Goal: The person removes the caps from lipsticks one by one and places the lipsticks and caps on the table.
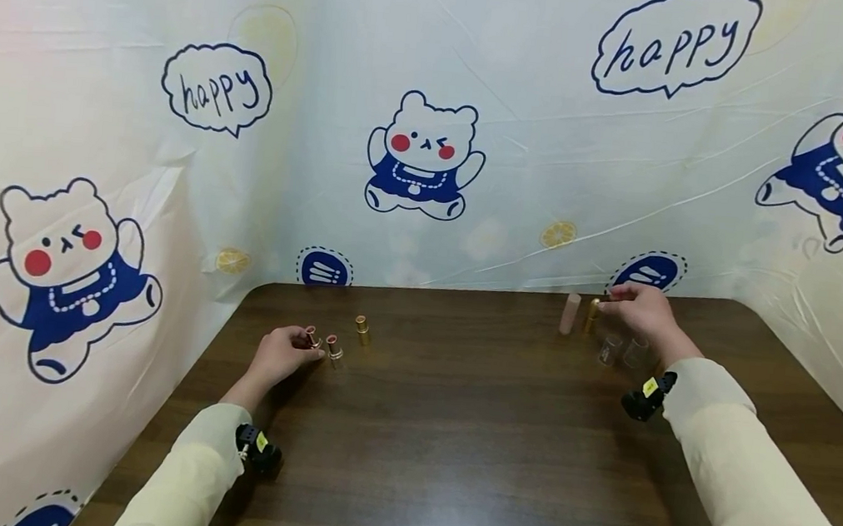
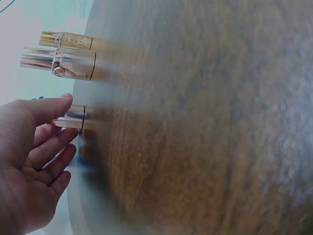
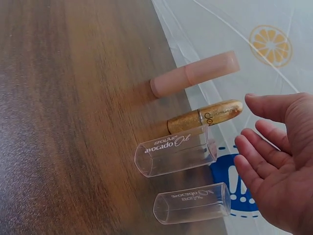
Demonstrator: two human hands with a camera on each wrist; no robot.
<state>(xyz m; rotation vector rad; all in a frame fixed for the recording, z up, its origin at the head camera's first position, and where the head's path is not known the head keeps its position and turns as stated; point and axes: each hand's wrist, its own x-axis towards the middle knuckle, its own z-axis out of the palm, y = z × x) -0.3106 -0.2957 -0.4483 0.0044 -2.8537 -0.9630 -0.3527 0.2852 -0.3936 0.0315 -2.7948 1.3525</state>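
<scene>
L grip [image 1: 280, 358] loose by 3 tubes [image 2: 78, 63]; R grip [image 1: 641, 310] wide nr 2 other tubes [image 3: 195, 74], 2 caps [image 3: 177, 155].

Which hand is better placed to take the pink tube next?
Right, most likely: the right hand is by the gold tube beside the pink tube; the left hand is across the table, at a metallic tube.

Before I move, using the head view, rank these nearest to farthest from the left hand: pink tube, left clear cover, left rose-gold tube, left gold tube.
1. Left rose-gold tube: right at the left hand's fingertips.
2. Left gold tube: just right of the rose-gold pair.
3. Pink tube: across the table, on the right.
4. Left clear cover: farther right, past the pink tube.
</scene>
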